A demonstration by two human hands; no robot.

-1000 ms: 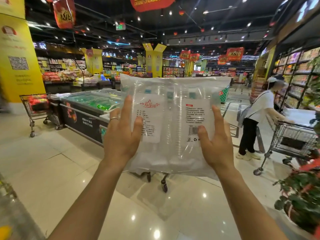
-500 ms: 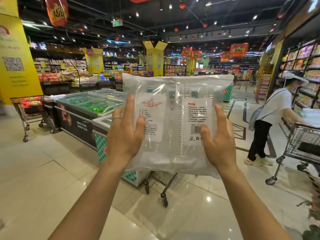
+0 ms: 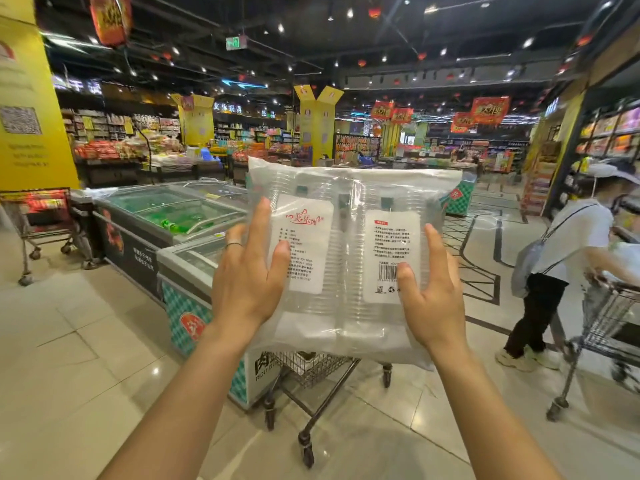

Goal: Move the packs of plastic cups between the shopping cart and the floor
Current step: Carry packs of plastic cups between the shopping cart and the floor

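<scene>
Pack of plastic cups point(image 3: 349, 237): held upright in the air in front of the person, at the middle of the view. It is a clear bag with two stacks of clear cups lying side by side, and each stack carries a white printed label that faces the camera.
Left hand point(image 3: 246, 282): grips the pack's left side, back of the hand to the camera. The thumb and forefinger lie flat on the near face beside the left label, while the other fingers reach past the left edge. One of them wears a ring point(image 3: 232, 243).
Right hand point(image 3: 433, 303): grips the pack's right side, with the thumb on the barcode corner of the right label and the forefinger pointing up the near face. The remaining fingers wrap round the right edge and show dimly through the plastic.
Shopping cart point(image 3: 311, 368): stands on the floor point(image 3: 86, 358) directly below and behind the pack. Only its wire underside, frame and castors show.
Freezer chest point(image 3: 173, 216): just left of the cart, glass-topped, with green bottles inside.
Other shopper point(image 3: 568, 244): at the right, in a white top, pushing a second cart point(image 3: 609, 317).
</scene>
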